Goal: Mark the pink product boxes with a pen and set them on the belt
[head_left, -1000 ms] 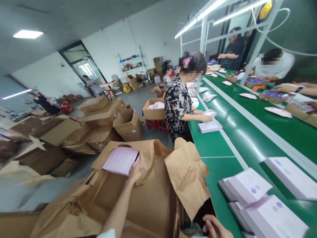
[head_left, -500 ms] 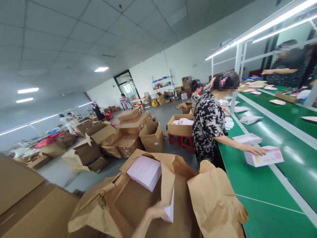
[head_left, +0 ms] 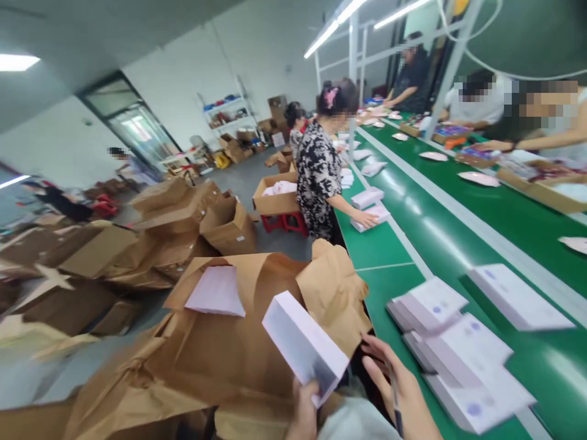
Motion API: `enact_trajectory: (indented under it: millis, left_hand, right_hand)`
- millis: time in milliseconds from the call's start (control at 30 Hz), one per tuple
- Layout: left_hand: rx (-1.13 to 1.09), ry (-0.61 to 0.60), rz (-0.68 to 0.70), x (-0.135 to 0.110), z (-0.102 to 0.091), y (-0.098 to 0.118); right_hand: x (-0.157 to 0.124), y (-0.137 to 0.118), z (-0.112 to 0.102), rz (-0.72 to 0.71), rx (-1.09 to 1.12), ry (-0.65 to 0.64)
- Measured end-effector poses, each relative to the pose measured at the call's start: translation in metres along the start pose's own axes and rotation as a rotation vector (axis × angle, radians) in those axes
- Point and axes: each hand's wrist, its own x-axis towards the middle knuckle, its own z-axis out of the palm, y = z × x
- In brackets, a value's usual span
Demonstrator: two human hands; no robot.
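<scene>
My left hand [head_left: 306, 400] is closed on one end of a pale pink-white box [head_left: 305, 348], which it holds tilted over the near side of a big brown carton. My right hand [head_left: 389, 376] is open, fingers apart, near the edge of the green work surface. A thin dark strip runs across its wrist side; I cannot make out what it is. Inside the paper-lined carton [head_left: 220, 354] another pale box [head_left: 216, 292] leans at the far left. Right of my right hand, several white boxes [head_left: 472, 366] lie in an overlapping pile.
A green conveyor table [head_left: 440, 244] runs away on the right, with a separate white box [head_left: 520, 296] on it. A co-worker [head_left: 318, 171] stands ahead, a hand on boxes. Others sit across the belt. Open cartons [head_left: 229, 226] crowd the floor at left.
My left hand has brought a pale box up out of the carton. The view has swung right, so the pile of boxes and my right hand now show.
</scene>
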Motion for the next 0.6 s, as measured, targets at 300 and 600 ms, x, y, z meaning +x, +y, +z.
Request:
enact_trajectory:
  millis: [300,600]
  left_hand:
    - [0.034,-0.622,-0.078,-0.032,0.062,0.054]
    - [0.26,-0.771,-0.125,-0.014,0.065,0.075]
  right_hand:
    - [-0.015,-0.015,-0.016,0.03,0.076,0.232]
    - [-0.049,-0.011,-0.028,0.09,0.153,0.414]
